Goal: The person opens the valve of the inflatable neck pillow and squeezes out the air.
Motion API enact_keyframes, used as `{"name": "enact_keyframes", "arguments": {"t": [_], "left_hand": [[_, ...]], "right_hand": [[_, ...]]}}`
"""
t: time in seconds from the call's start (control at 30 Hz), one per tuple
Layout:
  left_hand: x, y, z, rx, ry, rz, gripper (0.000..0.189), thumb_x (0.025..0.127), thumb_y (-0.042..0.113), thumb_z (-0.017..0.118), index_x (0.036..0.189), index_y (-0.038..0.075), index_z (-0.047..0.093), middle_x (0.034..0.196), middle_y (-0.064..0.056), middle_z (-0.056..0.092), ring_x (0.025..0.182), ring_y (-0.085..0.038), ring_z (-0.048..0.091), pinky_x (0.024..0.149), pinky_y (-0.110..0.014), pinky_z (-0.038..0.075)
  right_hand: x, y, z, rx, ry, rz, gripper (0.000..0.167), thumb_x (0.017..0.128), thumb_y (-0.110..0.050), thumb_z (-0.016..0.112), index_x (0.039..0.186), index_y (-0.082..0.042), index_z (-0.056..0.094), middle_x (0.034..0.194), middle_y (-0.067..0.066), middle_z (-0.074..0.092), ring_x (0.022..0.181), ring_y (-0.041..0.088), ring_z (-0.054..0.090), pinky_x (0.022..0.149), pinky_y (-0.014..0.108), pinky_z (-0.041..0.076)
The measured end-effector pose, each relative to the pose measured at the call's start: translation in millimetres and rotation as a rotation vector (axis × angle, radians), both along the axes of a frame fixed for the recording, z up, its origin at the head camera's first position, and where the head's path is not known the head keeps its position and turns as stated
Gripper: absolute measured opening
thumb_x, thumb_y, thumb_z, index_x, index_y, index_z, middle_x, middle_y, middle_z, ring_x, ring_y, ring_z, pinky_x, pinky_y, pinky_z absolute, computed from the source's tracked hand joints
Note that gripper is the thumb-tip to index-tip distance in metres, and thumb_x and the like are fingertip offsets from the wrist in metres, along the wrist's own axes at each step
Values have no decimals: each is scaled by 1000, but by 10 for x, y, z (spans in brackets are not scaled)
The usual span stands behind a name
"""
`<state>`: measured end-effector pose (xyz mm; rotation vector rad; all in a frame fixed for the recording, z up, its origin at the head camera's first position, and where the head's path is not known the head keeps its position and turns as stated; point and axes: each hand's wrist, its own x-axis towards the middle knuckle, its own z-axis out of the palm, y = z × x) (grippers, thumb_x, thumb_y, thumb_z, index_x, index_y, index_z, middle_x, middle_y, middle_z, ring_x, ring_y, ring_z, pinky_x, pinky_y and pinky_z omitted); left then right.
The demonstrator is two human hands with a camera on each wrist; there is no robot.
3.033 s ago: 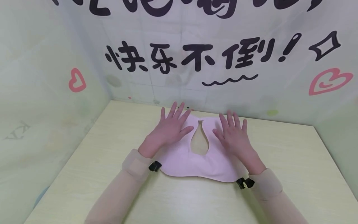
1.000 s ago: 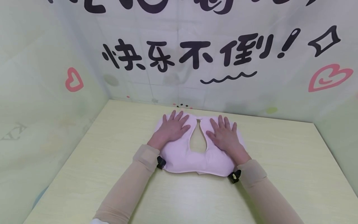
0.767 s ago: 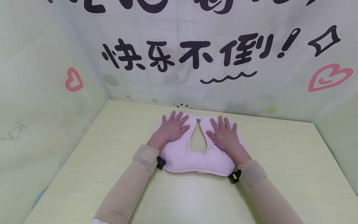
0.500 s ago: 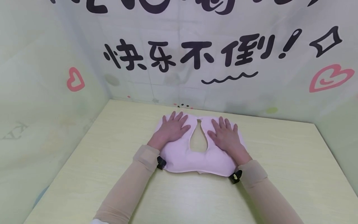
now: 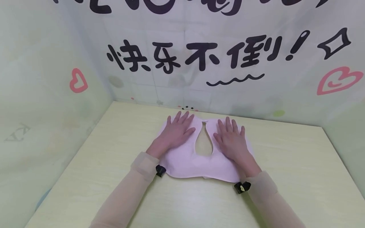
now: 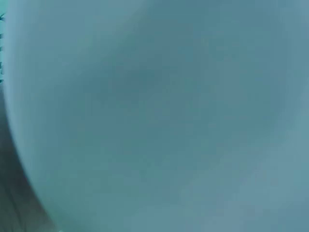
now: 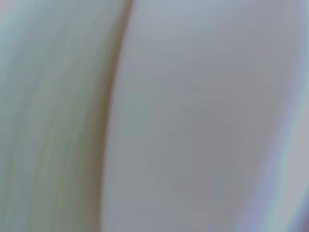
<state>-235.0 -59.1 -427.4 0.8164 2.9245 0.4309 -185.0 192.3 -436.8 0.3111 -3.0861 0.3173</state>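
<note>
A pale pink neck pillow (image 5: 202,166) with a teardrop-shaped opening in its middle lies flat on the table. My left hand (image 5: 174,134) rests on its left arm, palm down with the fingers straight and pointing to the back. On the other arm of the pillow lies my right hand (image 5: 232,141), likewise palm down, fingers slightly spread. In the left wrist view the blurred surface of the pillow (image 6: 159,116) fills nearly everything. The right wrist view shows the pillow (image 7: 193,121) and its curved edge close up.
The light wooden table (image 5: 182,202) meets a printed cloth backdrop (image 5: 182,91) just behind the pillow, with cloth sides at left and right. Small black devices sit at the left wrist (image 5: 160,170) and the right wrist (image 5: 242,187).
Over three seconds both hands have shifted slightly on the pillow. Since half a second ago both wrists have drawn a little toward me, and the pillow's front bulges less.
</note>
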Motion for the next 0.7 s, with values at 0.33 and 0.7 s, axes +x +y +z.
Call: {"name": "enact_keyframes", "arguments": {"t": [0.33,0.7], "left_hand": [[158,8,-29,-66,45,-65,63,110,50,33,165,19,25,171,-6,10,156,-38,1,118,-69,2],[158,-7,-115,-94,-27,-41,63,111,50,31,165,19,26,171,-9,9,156,-40,-1,117,-71,2]], "right_hand": [[177,-76,76,7,-6,10,68,108,-44,44,162,-5,28,166,30,14,152,49,10,111,79,10],[174,-38,-92,-38,-72,-10,69,108,-43,46,161,-3,28,166,30,11,153,49,7,113,76,5]]}}
